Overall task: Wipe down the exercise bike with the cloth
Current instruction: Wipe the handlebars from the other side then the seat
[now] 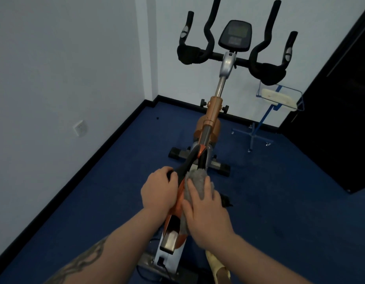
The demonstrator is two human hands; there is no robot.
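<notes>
A: Nearest me, two bare forearms, the left one w/ a dark tattoo. Right hand (206, 210) lies flat on the grey cloth (195, 181), fingers straight, pressing it onto the orange frame (178, 201) of the exercise bike (214, 119).

B: And the other hand?

A: Left hand (158, 191) is curled round the black saddle part (184, 169) just beside the cloth, looks like it's steadying things. Thumb side I can't see properly.

B: Where's the bike standing?

A: Middle of the blue floor (95, 201), nose pointing at the far corner where the white walls meet. Handlebars (259, 58) and console (235, 35) at the far end, no cloth near them.

B: How'll that cloth handle?

A: Soft, light, floppy, I'd guess; bunches under the palm, a loose end pokes out past the fingertips. Prob. best kept flat under the whole palm so it doesn't slip off the narrow tube. Bike itself looks heavy and rigid, shouldn't shift under pressure; the frame's smooth paint may be slick.

B: Anything else around?

A: A blue wire stand (259, 124) w/ a pale pad on it, near the right wall, by a dark door (341, 119).
</notes>
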